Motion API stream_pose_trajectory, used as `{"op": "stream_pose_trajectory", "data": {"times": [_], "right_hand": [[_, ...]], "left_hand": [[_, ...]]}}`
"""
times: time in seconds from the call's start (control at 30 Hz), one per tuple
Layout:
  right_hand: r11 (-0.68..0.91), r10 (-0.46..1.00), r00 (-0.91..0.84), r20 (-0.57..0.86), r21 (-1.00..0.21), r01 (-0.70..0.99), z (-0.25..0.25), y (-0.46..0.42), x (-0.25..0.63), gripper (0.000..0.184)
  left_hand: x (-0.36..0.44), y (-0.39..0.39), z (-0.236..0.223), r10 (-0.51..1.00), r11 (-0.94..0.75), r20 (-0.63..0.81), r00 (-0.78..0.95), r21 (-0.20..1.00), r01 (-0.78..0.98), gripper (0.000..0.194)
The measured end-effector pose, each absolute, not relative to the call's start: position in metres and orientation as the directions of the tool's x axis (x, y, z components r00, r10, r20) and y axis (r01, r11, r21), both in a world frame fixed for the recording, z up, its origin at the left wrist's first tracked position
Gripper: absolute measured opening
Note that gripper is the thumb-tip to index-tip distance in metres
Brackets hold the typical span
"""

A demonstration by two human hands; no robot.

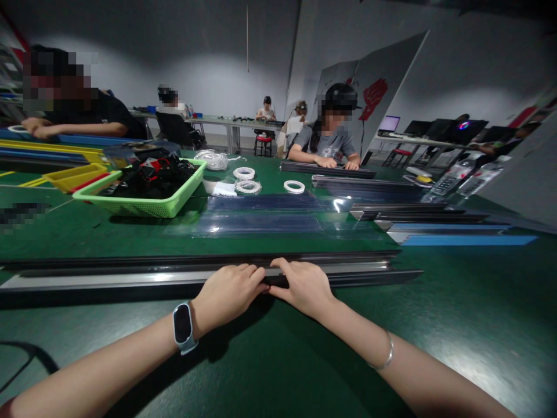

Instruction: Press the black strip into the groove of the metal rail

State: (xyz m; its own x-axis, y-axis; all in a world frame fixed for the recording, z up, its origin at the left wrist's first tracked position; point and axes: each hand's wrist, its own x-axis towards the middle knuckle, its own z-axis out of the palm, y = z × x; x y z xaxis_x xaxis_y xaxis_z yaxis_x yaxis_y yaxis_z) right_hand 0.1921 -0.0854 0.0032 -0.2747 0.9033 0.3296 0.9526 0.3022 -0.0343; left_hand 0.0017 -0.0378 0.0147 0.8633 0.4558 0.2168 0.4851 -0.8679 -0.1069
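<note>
your left forearm reaches in from the lower left and your right forearm from the lower right, so that your hands nearly meet over the long dark profile [130, 280], which lies crosswise on the green surface [278, 371] in front of you. your left hand [230, 293], palm down, has its fingers bent over the profile and closed on its near edge; your right hand [304, 284] faces it, thumb and index finger narrowly pinching the same profile. beyond it lie clear plastic sheets [261, 223], with more profiles [418, 213] to their right and a green basket [167, 204] of black parts to their left. farther back are white tape rolls [294, 186], and across the surface a person [326, 139] rests both hands on another dark strip [326, 169].
</note>
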Motion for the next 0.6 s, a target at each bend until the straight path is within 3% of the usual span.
{"op": "stream_pose_trajectory", "data": {"times": [0.6], "right_hand": [[0.333, 0.888, -0.327, 0.323, 0.036, 0.942, 0.0014, -0.0876, 0.1927, 0.050]], "left_hand": [[0.0056, -0.0434, 0.0093, 0.461, -0.839, 0.315, 0.830, -0.149, 0.523, 0.030]]}}
